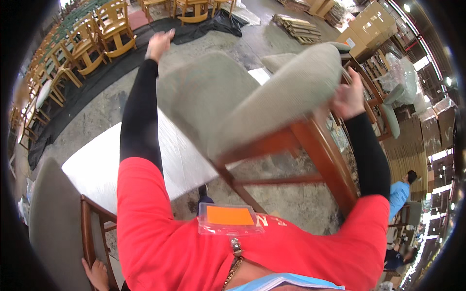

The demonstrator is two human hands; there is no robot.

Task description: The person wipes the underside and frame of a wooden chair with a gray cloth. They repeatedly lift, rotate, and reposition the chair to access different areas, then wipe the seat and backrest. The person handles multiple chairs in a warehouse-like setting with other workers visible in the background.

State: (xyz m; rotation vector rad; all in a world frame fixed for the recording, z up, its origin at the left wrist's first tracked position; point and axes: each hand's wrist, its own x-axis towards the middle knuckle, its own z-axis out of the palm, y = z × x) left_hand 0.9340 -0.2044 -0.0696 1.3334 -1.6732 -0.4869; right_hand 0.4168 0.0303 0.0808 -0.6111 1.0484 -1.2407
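Note:
In front of me a chair [286,92] with grey-green upholstery and a reddish-brown wooden frame stands at a slant, slightly blurred. My right hand [348,97] is at the right end of its cushion, with fingers curled; part of the grip is smeared. Beyond the chair's far left edge my left hand [159,46] reaches forward. Its fingers point away to the right, and nothing shows in them. Under and left of the chair lies a white wrapped flat surface [102,157].
At lower left another person's hand [98,274] rests on a second grey chair [56,218]. Wooden chairs [114,26] line the far left on black sheeting. A pallet stack [296,29] and cardboard boxes [369,29] stand far right. A person in light blue [399,194] is at right.

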